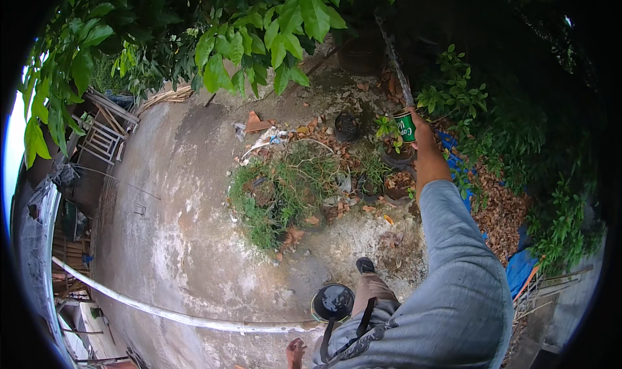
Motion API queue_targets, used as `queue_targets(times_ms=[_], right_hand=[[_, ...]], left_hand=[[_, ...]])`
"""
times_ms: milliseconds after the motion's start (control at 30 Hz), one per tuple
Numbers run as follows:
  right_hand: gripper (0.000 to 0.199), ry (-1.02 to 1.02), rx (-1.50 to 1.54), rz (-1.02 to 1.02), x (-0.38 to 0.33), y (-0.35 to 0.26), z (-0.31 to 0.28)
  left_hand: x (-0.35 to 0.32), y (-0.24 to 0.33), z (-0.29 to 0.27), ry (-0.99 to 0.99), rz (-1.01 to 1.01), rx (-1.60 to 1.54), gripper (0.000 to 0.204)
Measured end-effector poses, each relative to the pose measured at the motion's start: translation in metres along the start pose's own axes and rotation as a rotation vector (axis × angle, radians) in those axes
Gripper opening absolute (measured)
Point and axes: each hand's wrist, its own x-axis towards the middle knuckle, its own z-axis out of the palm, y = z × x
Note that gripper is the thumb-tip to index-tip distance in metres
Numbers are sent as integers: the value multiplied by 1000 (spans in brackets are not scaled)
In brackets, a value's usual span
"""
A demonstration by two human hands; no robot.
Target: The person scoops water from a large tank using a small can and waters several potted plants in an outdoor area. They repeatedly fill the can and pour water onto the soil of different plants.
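Observation:
My right hand (pixel 422 128), arm stretched far forward, is wrapped around a green can (pixel 405 127). The can is tipped, and a stream of water (pixel 394 61) shoots from its mouth toward the dark far side. Low in the view, my left hand (pixel 296 353) hangs beside my body with its fingers loosely bent and apart, holding nothing. Close to my foot, a dark bucket (pixel 333 303) holds water. Leafy potted plants (pixel 392 136) stand just left of the can.
Grassy potted plants (pixel 285 187) and dry leaves cover the middle of the concrete floor (pixel 162 220). A long pale pole (pixel 175 316) crosses at lower left. Branches (pixel 272 32) hang overhead. A blue tarp (pixel 519 272) and a leaf pile (pixel 500 220) lie at right.

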Motion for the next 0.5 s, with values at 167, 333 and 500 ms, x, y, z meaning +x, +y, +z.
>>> queue_targets(times_ms=[167,333,500], right_hand=[[56,274,62,162,-7,92,1],[65,104,279,202,-95,318,-3],[63,118,414,411,-207,579,-70]], left_hand=[[-26,13,19,-5,-104,14,40],[-19,-21,3,-64,-85,76,38],[15,-50,-36,-158,14,56,43]])
